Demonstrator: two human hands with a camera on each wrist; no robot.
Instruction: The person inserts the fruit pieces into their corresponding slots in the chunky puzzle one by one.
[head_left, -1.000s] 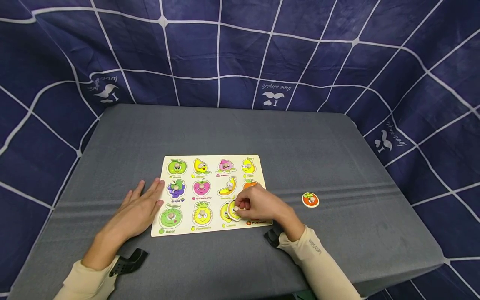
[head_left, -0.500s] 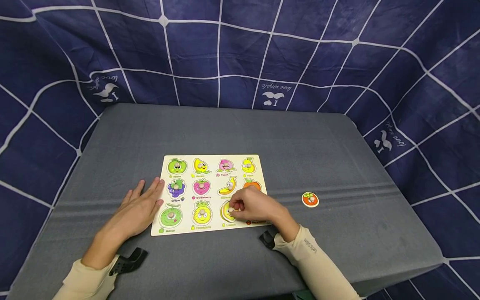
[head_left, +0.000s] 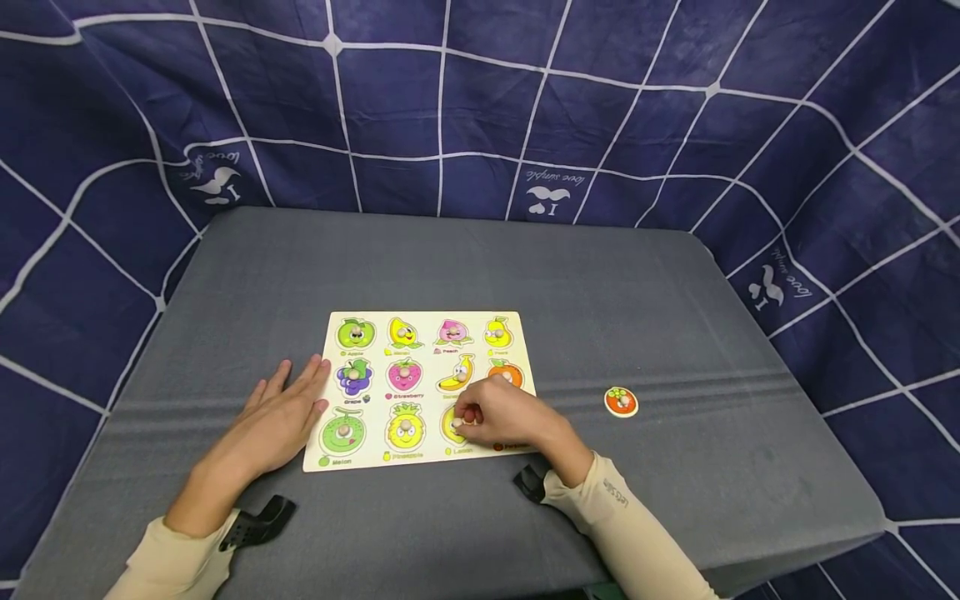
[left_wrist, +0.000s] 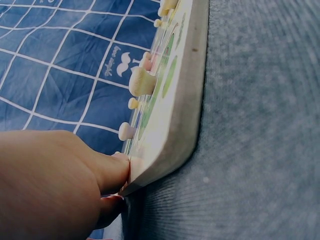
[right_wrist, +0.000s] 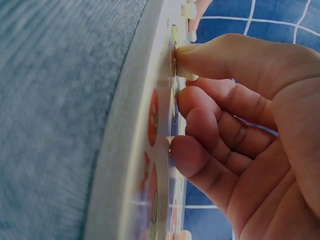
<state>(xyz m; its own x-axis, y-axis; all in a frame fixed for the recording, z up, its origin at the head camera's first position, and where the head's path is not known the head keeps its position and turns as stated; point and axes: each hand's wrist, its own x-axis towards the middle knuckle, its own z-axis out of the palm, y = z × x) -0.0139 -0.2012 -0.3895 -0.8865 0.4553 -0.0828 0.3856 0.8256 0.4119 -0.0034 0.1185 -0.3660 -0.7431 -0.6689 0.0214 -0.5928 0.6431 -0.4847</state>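
Note:
A cream wooden knob puzzle board (head_left: pixel 377 417) with fruit pictures lies on the grey table. In its bottom row my right hand (head_left: pixel 510 412) pinches the knob of a yellow lemon piece (head_left: pixel 448 427), which lies over the lemon spot; its right part is hidden by my fingers. In the right wrist view the thumb (right_wrist: pixel 220 60) and curled fingers are close against the board's face. My left hand (head_left: pixel 273 429) lies flat with straight fingers at the board's left edge, and in the left wrist view its thumb (left_wrist: pixel 112 172) touches the board's corner.
A round orange-red persimmon piece (head_left: pixel 621 402) with green leaves and a knob lies right of the board. Other knobbed pieces, such as the melon (head_left: pixel 342 432) and pineapple (head_left: pixel 405 430), sit in the board. A dark blue checked cloth (head_left: pixel 480 100) hangs behind the table.
My right hand has moved slightly left with the lemon piece, which now overlaps the lemon spot instead of lying partly right of it. The left hand stays at the board's edge.

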